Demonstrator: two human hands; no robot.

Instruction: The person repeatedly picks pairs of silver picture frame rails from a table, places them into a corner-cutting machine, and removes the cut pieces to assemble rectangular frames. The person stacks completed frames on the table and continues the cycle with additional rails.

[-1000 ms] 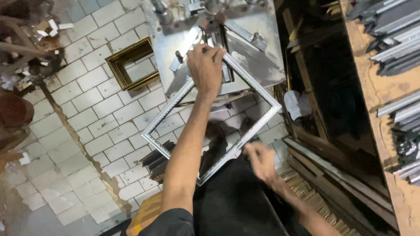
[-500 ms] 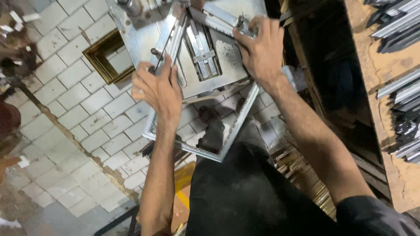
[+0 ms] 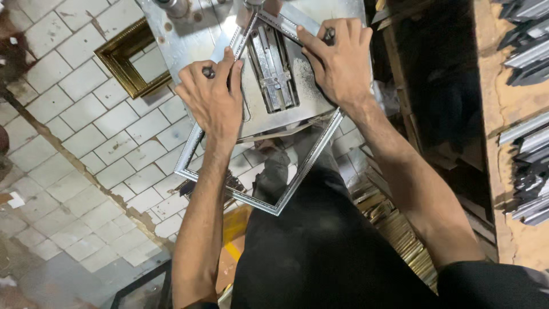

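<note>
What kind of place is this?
Probably a picture-frame workshop: both hands press a silver frame onto a metal machine table, a gold frame lies on the tiled floor, and moulding strips fill shelves.

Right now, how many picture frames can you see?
2: a silver frame pressed by both hands on the metal machine table, and a gold frame on the tiled floor. Others may be hidden.

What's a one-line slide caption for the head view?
Both hands, left and right, press a silver frame corner-first onto a metal plate, with a gold frame beside it.
</note>
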